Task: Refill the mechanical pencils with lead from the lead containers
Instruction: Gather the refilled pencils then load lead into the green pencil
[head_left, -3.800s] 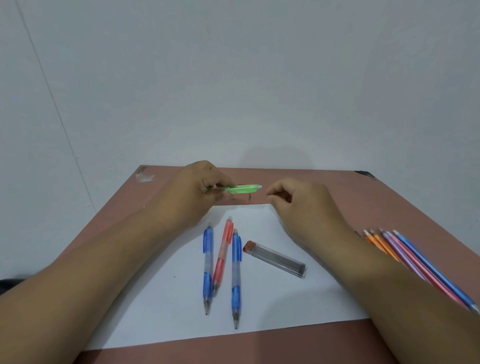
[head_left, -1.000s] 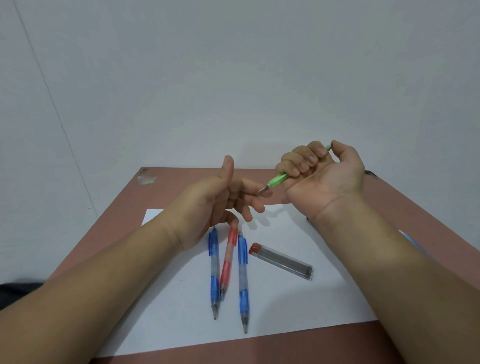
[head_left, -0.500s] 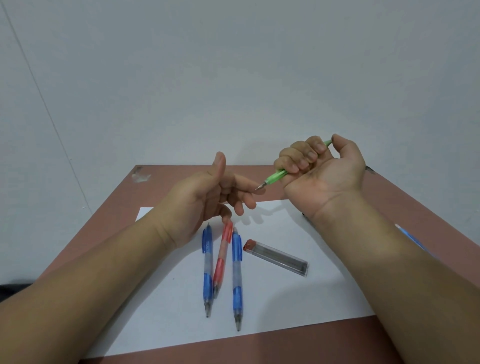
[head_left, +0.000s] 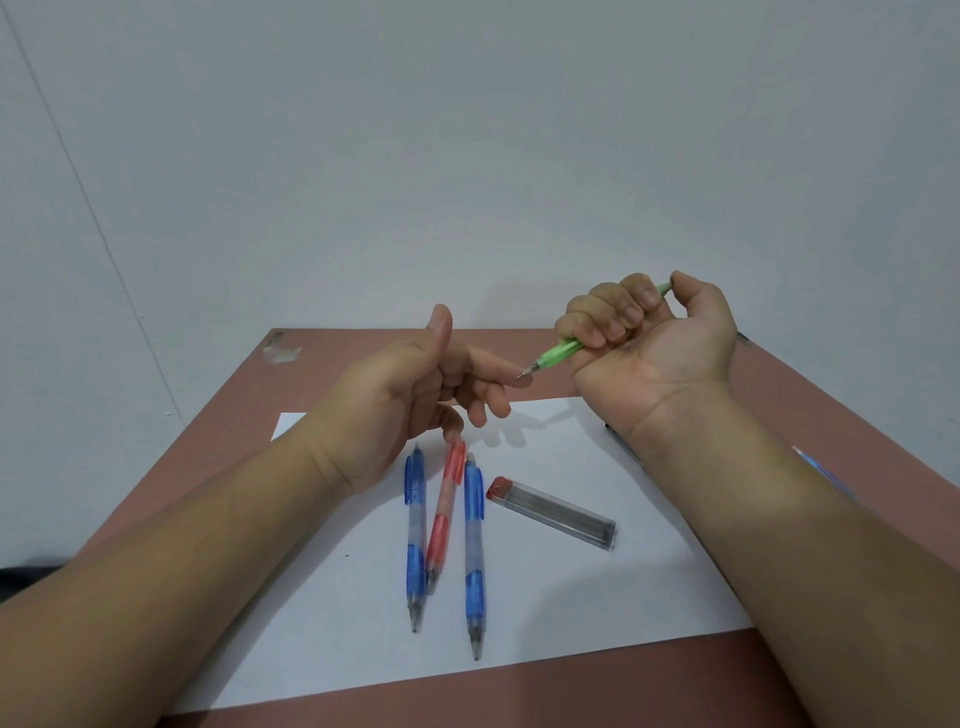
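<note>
The left hand (head_left: 410, 384) hangs above the bench (head_left: 332, 364), thumb up, holding nothing, its forefinger stretched so the tip meets the point of the green pencil (head_left: 558, 354). Below it, on the white paper (head_left: 649, 587), lie two blue pencils (head_left: 414, 540) (head_left: 474, 556) with a red pencil (head_left: 445, 512) between them. Right of these, beneath the gap between both hands, rests the lead container (head_left: 553, 512), capped. The right hand (head_left: 649, 343) clenches the green pencil in a fist, thumb on its rear button. This looks like testing the lead feed; next likely calls for clicking, then setting it down.
</note>
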